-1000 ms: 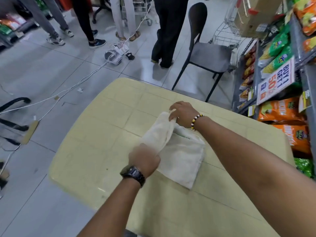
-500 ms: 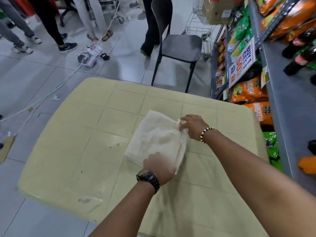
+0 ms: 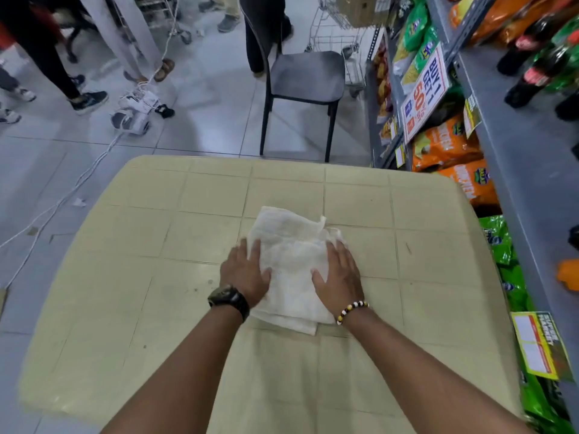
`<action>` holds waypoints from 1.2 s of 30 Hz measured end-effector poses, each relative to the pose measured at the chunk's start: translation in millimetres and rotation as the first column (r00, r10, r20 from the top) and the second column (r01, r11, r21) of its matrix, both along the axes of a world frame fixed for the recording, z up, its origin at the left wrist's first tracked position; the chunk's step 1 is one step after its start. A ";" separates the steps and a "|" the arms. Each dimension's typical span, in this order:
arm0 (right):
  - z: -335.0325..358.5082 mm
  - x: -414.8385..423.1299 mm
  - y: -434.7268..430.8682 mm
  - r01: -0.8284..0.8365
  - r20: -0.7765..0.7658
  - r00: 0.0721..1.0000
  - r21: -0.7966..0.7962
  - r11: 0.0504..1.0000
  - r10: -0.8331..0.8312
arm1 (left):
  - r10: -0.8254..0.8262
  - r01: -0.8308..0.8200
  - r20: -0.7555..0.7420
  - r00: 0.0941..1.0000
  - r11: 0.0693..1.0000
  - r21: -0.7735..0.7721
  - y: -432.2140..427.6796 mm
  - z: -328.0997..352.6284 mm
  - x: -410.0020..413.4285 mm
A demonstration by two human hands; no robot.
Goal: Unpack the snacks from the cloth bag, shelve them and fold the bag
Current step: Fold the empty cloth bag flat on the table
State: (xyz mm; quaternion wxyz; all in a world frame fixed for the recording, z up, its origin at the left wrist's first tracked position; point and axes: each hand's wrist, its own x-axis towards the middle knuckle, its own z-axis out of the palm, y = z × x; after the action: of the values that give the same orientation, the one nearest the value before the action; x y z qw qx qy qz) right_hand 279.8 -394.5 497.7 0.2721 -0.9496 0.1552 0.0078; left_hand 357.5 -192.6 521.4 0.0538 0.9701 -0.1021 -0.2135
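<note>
Cloth bag [image 3: 293, 261] lies folded under both palms, left hand [image 3: 246, 272] and right hand [image 3: 338, 274] flat with fingers spread, one on each side edge (neither nearer); its long axis runs away from the person, mid-table [image 3: 150, 292], snack shelves [image 3: 488, 158] to the right.

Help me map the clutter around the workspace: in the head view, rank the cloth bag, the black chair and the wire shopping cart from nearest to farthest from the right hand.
From the right hand:
1. cloth bag: directly under the palm, pressed flat on the table.
2. black chair: on the floor past the table's far edge.
3. wire shopping cart: behind the chair, by the shelf end.
</note>
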 end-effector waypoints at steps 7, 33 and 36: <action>-18.0 -9.6 25.2 0.340 -0.199 0.937 0.334 0.879 -0.287 | 0.020 -0.073 -0.304 0.952 0.984 -0.161 25.1 -29.7 43.7; -11.4 144.7 -3.6 0.151 -0.259 0.955 0.016 0.988 -0.141 | -0.097 0.066 -0.212 0.972 0.987 -0.147 8.4 -38.2 158.2; -12.6 145.2 7.5 0.171 -0.096 0.977 -0.171 0.970 -0.189 | 0.018 -0.022 -0.117 0.993 0.999 -0.038 6.7 -35.2 151.6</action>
State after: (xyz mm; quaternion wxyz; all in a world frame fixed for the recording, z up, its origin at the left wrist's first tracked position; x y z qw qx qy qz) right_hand 425.0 -387.0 485.1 0.1847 -0.9486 0.2558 0.0235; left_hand 509.1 -185.9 486.1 0.0810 0.9558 -0.0932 -0.2670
